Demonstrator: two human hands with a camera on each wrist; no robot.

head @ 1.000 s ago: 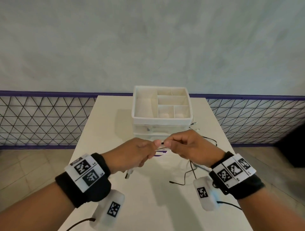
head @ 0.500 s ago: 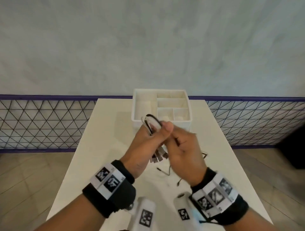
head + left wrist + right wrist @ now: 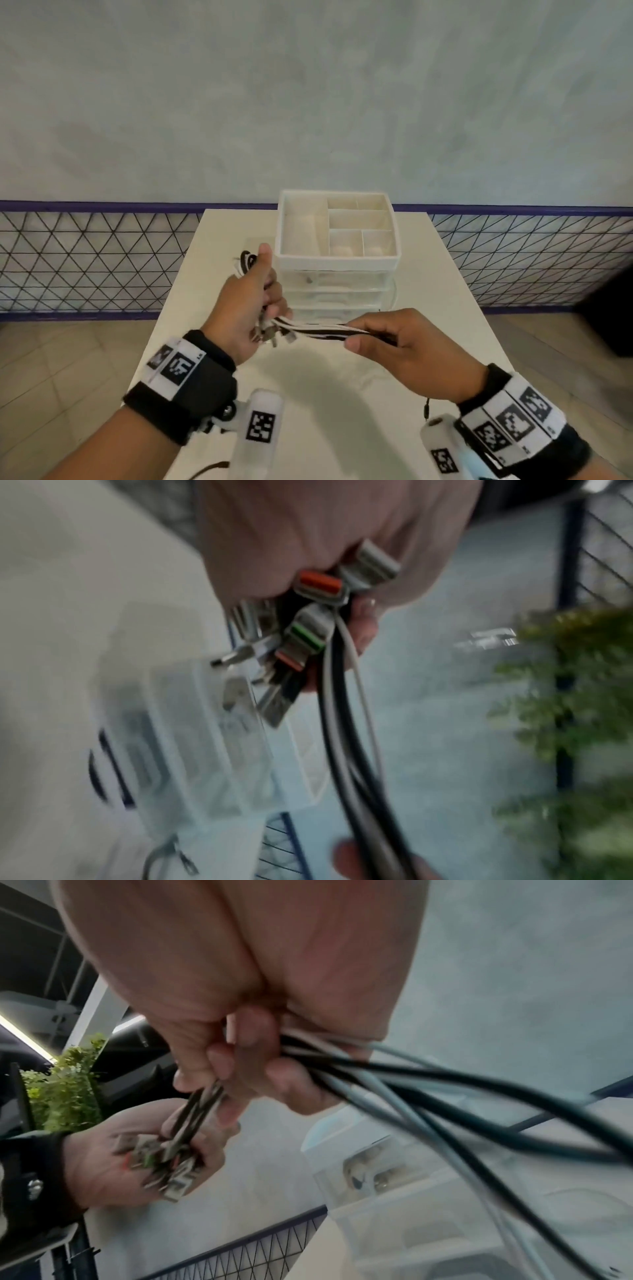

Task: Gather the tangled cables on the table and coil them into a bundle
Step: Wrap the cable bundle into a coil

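Your left hand (image 3: pixel 251 308) is gripping the cables (image 3: pixel 325 331) with its fingers curled tight round them, the plugs (image 3: pixel 310 631) bunching just below those fingers and a loop poking out above your thumb; half a second ago both hands were huddled together over that loop, and now your right hand (image 3: pixel 404 346) has drawn away to the side, its fingers pinching the black and white strands and pulling them taut between the two hands; the gathering looks done, with almost nothing lying on the bench (image 3: pixel 219 246); winding the stretched length back toward your left fingers seems next; the drawer organiser (image 3: pixel 337 240) is standing just beyond them.
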